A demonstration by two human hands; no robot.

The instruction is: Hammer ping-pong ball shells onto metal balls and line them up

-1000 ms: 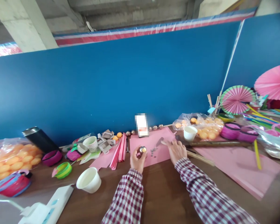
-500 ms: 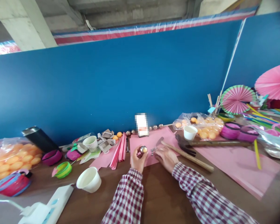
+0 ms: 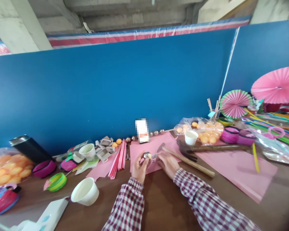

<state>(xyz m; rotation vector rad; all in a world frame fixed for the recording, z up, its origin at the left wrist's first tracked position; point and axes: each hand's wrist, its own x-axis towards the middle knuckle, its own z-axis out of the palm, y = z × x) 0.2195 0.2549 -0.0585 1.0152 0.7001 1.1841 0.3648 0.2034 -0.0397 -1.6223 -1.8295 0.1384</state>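
Silvery ball (image 3: 147, 155) in left grip (image 3: 140, 166)

Left hand (image 3: 139, 166) at table (image 3: 163, 202) centre, small ball (image 3: 147, 155) in its grip; right hand (image 3: 168, 163) just beside at 3 o'clock. Both over paper sheet (image 3: 154, 148). Small metal bits (image 3: 154, 157) between the hands. Wooden stick (image 3: 190, 163) at 3 o'clock of right hand, hammer (image 3: 207, 148) behind it. Cup (image 3: 85, 192) at 8 o'clock, flask (image 3: 30, 149) at 9 o'clock, bag of balls (image 3: 202, 131) at 2 o'clock, paper fans (image 3: 234, 103) beyond it.
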